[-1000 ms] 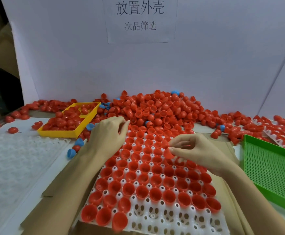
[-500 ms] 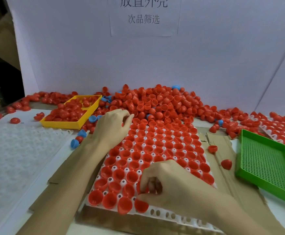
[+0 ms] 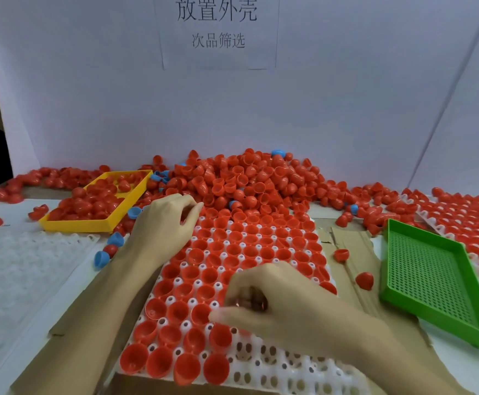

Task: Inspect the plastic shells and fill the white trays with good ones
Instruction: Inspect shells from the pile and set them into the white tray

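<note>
On the counter [image 3: 10, 280], seen from the head camera: white tray [image 3: 261, 369] lying on cardboard [image 3: 352, 252], most pockets filled with red shells [image 3: 232, 252] sitting open side up, near-right pockets bare. Right hand [image 3: 284, 306] low over the tray's near rows, fingers curled with something reddish glimpsed among them; cannot tell for certain what that grip holds. Left hand [image 3: 164, 223] resting at the tray's far-left corner, fingers bent inward toward the thumb, grip likewise unclear. Behind the tray, heaped loose red shells [image 3: 247, 181] with a few blue shells [image 3: 101, 258] scattered about. Left of the heap, yellow tray [image 3: 90, 223] holding more red shells. To the right, green perforated tray [image 3: 432, 283], two stray red shells on the cardboard just beside it. Far right, another filled tray [image 3: 466, 223]. Far left, bare white tray [image 3: 19, 266]. Above, printed sign [image 3: 218, 27] on the white backboard [image 3: 90, 95].
</note>
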A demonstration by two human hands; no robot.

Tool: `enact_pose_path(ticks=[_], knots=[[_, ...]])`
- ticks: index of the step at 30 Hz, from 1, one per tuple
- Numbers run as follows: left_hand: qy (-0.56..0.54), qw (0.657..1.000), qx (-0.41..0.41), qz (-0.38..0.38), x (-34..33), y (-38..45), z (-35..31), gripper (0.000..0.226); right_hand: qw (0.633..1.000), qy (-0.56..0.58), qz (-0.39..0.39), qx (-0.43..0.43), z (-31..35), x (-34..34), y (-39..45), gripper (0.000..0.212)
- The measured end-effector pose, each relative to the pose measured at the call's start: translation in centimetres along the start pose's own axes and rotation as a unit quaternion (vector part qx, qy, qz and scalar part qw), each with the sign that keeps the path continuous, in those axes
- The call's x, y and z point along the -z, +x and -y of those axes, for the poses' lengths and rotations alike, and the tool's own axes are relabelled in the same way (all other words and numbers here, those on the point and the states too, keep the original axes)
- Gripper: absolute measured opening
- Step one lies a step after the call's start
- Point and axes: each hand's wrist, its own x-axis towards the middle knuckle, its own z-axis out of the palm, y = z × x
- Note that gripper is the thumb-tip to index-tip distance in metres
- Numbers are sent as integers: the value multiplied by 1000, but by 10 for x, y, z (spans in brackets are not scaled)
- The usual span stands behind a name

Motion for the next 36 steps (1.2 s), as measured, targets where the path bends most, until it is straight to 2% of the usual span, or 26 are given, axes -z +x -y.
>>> enact_pose_path(ticks=[3,7,9,11,14,16,18,23,26,31,36], knots=[[-2,1000,3,-8,0,2,1,17,997,-10,-81,-9,-28,35,20,44],[10,1000,-14,-3,-2,3,1,16,960,-85,-230,-138,-115,84,62,15],[17,1000,-18,1,-1,2,1,17,936,-144,-246,-208,-168,102,75,31],[28,999,-20,3,0,2,1,17,926,-188,-232,-232,-207,113,79,49],[49,998,-26,11,2,1,0,16,942,-193,-171,-213,-235,116,80,62],[58,998,-29,18,3,1,-1,17,952,-192,-123,-204,-242,110,83,63],[58,998,-31,24,4,1,-1,17,947,-205,-114,-218,-247,102,89,58],[52,998,-32,22,4,2,0,18,938,-210,-185,-206,-254,96,93,29],[48,998,-32,21,5,2,-1,17,934,-152,-261,-191,-248,98,85,16],[40,999,-29,13,7,2,-3,15,920,-73,-344,-176,-228,97,66,10],[44,998,-42,13,4,3,-4,20,909,80,-376,-158,-186,78,36,21]])
